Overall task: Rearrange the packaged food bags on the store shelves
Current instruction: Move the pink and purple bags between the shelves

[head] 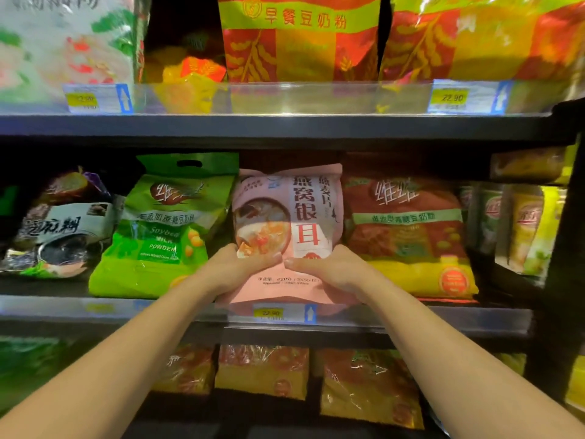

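Observation:
A pink oatmeal bag [304, 210] stands upright at the middle of the middle shelf [443, 318], between a green soybean milk powder bag [164, 229] and a red and yellow bag [408, 236]. My left hand [237, 267] grips the pink bag's lower left side, thumb across its front. Gripping the lower right side is my right hand [329, 267], its thumb meeting the left one near the bag's middle. The bag's bottom edge sits at the shelf's front lip.
A black and white sesame paste bag [57, 229] lies at far left. Drink cups [519, 229] stand at far right. The upper shelf carries large red and yellow bags [300, 39]. More bags [262, 372] fill the lower shelf. Price tags [285, 313] line the shelf edges.

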`<state>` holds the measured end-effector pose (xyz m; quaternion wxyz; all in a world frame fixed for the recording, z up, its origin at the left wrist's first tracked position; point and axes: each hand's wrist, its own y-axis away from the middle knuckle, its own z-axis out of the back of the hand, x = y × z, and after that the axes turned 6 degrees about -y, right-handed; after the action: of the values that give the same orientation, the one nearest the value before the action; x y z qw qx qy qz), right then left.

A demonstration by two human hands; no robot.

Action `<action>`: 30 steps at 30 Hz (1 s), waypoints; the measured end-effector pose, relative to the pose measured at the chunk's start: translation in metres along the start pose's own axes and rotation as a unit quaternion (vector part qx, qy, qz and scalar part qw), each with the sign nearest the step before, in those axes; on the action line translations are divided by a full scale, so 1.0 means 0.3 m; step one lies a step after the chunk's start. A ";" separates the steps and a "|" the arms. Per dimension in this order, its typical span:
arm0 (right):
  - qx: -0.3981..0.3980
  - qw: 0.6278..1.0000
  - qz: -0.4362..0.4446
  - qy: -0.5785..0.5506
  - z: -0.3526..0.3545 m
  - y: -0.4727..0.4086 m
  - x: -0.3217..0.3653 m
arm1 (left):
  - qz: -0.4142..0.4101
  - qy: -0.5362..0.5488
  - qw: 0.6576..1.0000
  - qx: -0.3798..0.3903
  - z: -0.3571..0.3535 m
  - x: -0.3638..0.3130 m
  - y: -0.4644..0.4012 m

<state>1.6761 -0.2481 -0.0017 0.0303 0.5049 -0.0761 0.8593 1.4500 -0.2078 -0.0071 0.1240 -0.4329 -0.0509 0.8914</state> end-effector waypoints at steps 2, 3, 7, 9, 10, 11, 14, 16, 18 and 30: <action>-0.018 1.000 0.011 -0.016 -0.010 0.008 -0.005 | -0.003 0.018 1.000 -0.017 -0.004 0.010 0.001; -0.027 0.999 0.018 -0.020 -0.015 0.014 -0.007 | -0.008 0.032 0.999 -0.018 -0.006 0.014 0.003; -0.047 0.997 0.048 -0.036 -0.028 0.043 0.004 | -0.037 0.057 0.997 -0.027 -0.007 0.017 0.012; -0.056 0.996 0.050 -0.040 -0.023 0.060 0.026 | -0.050 0.044 0.997 -0.044 0.003 0.013 0.011; -0.056 0.996 0.051 -0.043 -0.016 0.070 0.038 | -0.055 0.044 0.996 -0.048 0.008 0.009 0.010; -0.055 0.996 0.050 -0.048 -0.007 0.080 0.051 | -0.057 0.050 0.996 -0.049 0.014 0.005 0.010; -0.056 0.996 0.045 -0.053 0.017 0.111 0.090 | -0.058 0.062 0.995 -0.053 0.031 -0.017 0.017; -0.065 0.996 0.045 -0.050 0.023 0.125 0.116 | -0.066 0.067 0.994 -0.058 0.044 -0.035 0.021; -0.074 0.995 0.047 -0.047 0.029 0.134 0.143 | -0.077 0.070 0.993 -0.061 0.069 -0.058 0.025; -0.016 0.994 0.027 -0.109 0.001 0.183 0.151 | -0.098 0.090 0.990 -0.037 0.147 -0.033 0.121</action>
<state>1.6473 -0.3035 0.0324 0.0070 0.5930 -0.1066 0.7981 1.4149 -0.2447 0.0207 0.1987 -0.5088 -0.1150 0.8297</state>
